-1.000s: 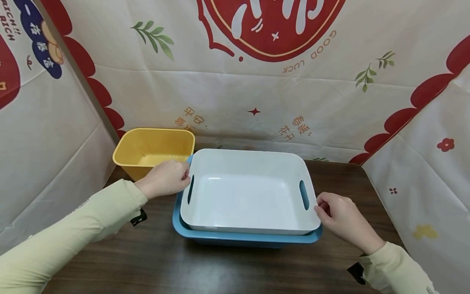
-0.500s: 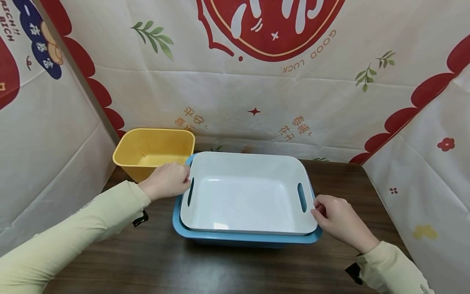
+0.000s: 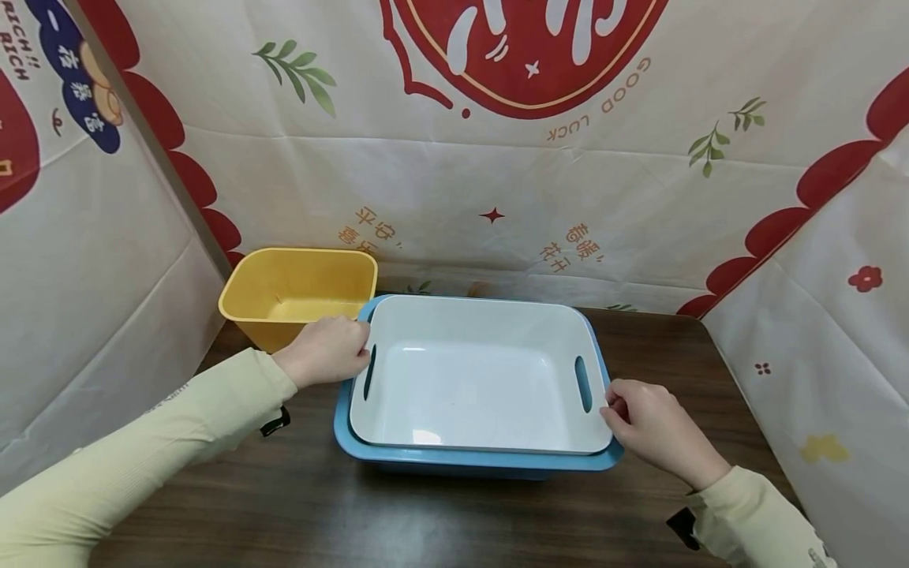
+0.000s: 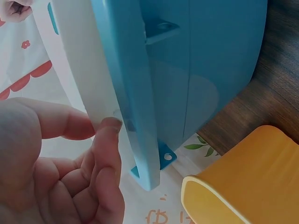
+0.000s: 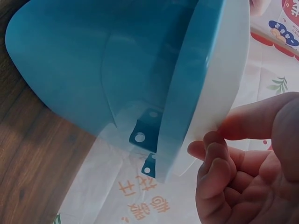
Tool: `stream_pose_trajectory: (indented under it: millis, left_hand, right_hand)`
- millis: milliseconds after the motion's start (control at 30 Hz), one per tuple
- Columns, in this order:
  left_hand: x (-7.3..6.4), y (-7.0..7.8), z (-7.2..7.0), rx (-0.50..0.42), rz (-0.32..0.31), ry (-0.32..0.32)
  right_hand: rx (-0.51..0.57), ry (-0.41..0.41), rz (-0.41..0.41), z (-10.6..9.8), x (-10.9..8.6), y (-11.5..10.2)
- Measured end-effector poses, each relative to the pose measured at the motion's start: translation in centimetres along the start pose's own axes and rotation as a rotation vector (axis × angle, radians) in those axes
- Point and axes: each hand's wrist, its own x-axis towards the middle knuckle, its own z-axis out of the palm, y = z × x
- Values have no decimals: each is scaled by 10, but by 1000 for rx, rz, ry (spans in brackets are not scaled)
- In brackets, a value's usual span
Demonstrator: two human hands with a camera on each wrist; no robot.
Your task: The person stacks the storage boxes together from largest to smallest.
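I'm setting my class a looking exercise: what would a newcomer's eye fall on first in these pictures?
Probably the white tray in the middle, over the blue tub, its ends pinched by the left hand and right hand. Next, perhaps, the yellow bin at the back left, and the big red emblem on the cloth behind, cut off by the head view's top edge.

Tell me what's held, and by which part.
The glossy white rectangular tray, pinched at its rim on opposite short sides by the left hand and right hand.
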Motion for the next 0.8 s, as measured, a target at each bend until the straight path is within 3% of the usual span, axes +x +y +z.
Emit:
stream_pose_trajectory:
  millis: [400, 800]
  left_hand:
    - [1, 0, 5, 45, -6, -16]
    - [-1, 4, 6, 65, -19, 3]
  right_hand:
    - [-1, -15, 19, 2, 0, -2]
    - [-81, -6, 26, 6, -1, -6]
